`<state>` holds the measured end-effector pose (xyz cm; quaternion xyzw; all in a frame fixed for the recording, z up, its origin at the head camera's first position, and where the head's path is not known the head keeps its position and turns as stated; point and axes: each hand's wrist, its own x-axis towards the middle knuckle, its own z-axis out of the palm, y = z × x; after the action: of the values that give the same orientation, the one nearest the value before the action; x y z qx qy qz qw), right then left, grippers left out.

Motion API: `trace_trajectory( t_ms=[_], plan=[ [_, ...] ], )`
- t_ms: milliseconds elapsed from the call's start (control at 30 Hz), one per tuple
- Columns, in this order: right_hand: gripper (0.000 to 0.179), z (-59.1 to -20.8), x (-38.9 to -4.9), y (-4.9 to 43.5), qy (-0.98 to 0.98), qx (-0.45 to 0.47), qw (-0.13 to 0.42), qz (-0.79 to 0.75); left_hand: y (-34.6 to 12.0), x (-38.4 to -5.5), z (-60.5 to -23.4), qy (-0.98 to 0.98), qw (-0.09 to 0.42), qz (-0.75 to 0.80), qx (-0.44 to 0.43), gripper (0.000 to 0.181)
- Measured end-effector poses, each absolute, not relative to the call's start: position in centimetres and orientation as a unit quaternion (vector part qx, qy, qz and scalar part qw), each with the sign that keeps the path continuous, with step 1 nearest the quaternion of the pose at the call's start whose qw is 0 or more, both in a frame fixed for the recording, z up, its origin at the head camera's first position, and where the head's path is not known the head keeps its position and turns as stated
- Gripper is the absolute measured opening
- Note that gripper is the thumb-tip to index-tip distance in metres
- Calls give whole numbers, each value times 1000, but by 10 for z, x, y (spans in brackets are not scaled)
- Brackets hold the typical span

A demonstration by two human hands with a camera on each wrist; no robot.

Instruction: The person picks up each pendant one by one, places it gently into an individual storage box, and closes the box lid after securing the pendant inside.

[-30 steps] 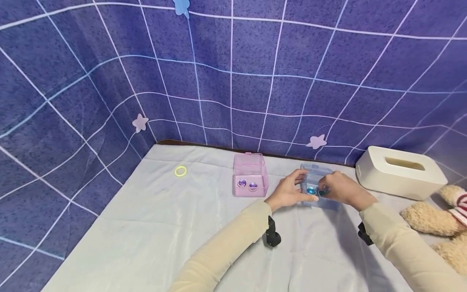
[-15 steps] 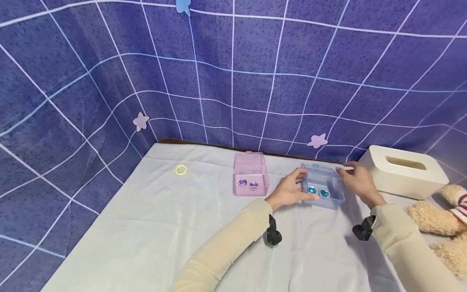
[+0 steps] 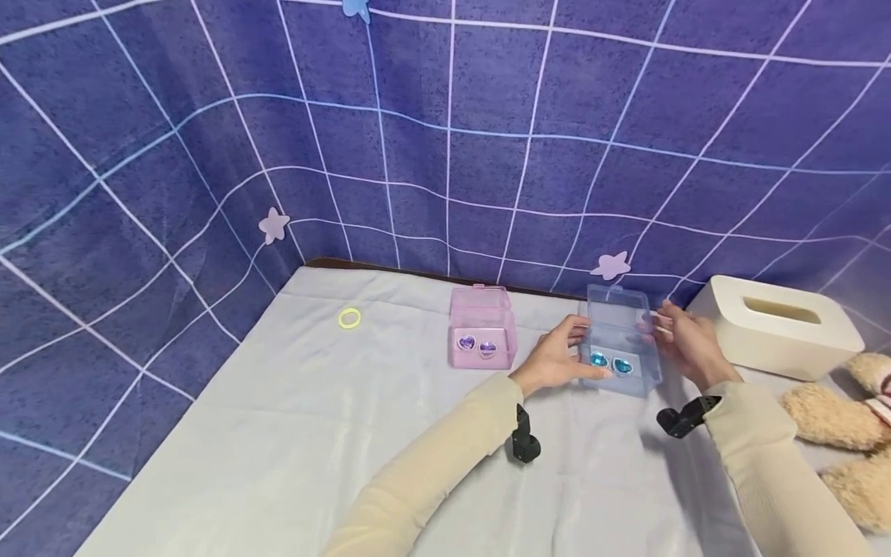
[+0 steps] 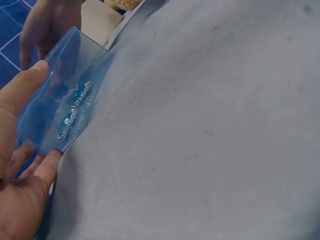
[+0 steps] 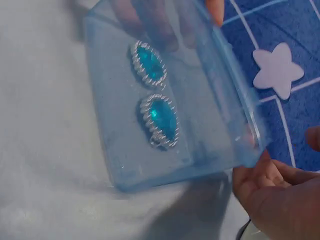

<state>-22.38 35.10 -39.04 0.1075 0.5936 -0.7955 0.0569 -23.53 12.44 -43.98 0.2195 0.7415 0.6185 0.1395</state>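
A translucent blue box [image 3: 636,384] stands with its hinged lid [image 3: 618,304] raised at the back. Two blue gem ornaments [image 5: 163,120] with beaded silvery rims lie inside it, side by side. My left hand [image 3: 554,360] grips the box at its left end, thumb [image 4: 31,80] along the front edge and fingers [image 4: 45,172] at the outer side. At the opposite end is my right hand [image 3: 693,346], fingers extended by the lid's right side and the hinge corner. In the right wrist view, its fingers [image 5: 255,182] sit right at that corner.
An open pink box [image 3: 480,357] with two purple gem ornaments stands left of the blue box. A yellow ring [image 3: 349,318] lies further left on the white cloth. A cream tissue box [image 3: 773,336] and teddy bear [image 3: 828,414] are at right. A purple grid curtain [image 3: 418,155] hangs behind.
My right hand has come out of the blue box, leaving both blue gems visible, and moved to its right side. The lid now stands more upright. My left hand keeps its hold.
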Motion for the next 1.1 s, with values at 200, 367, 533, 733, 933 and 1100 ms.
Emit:
trace_trajectory(
  t_ms=[200,367,533,733,933,1100],
  plan=[
    [39,-376,-223,344,615,72,79,-781,123,-237,-439,735,138,628,215,82],
    [49,-373,-222,343,657,45,51,-751,123,-239,-438,733,139,629,219,81],
    [40,-378,-218,351,655,-39,53,-752,126,-239,-439,735,140,626,218,83],
    [30,-387,-207,365,664,-135,105,-728,126,-238,-440,729,138,629,233,96],
    [29,-398,-195,369,791,-182,48,-582,123,-238,-439,739,127,609,258,95],
    [43,-407,-187,366,822,-179,17,-540,123,-237,-439,762,122,582,258,83]
  ],
)
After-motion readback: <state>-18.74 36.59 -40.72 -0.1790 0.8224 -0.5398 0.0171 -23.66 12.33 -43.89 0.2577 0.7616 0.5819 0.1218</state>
